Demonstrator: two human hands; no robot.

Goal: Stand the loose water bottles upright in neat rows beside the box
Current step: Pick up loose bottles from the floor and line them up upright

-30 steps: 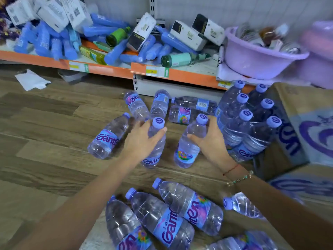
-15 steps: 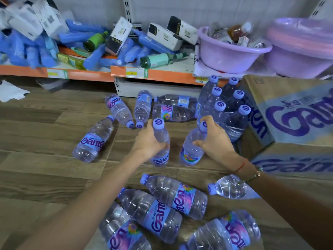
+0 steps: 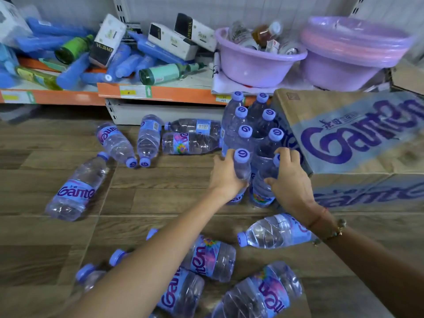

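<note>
The fingers [image 3: 223,158] of the left hand [image 3: 226,177] are curled around an upright water bottle [image 3: 242,166], and the thumb lies on its near side under the purple cap. Just to the right, the right hand [image 3: 289,180] grips a second upright bottle [image 3: 262,189]; its fingers cover the cap and the thumb presses the shoulder of the bottle. Both held bottles stand at the near end of the group of upright bottles [image 3: 251,121], which stands in two rows against the left side of the cardboard box [image 3: 358,131].

Far left of the box, one bottle [image 3: 76,188] lies alone on the wooden floor [image 3: 160,187]. Closer to the box, two bottles [image 3: 130,142] lie with their caps pointing toward the camera, and next to them two more bottles [image 3: 191,135] lie sideways, touching the upright group. In front of the box, near the camera, several bottles [image 3: 206,258] lie together under the left arm, and one lying bottle [image 3: 274,232] is partly hidden behind the right wrist.

Behind the box is a shelf [image 3: 158,91] with an orange edge, and two purple basins [image 3: 254,58] stand on it.
</note>
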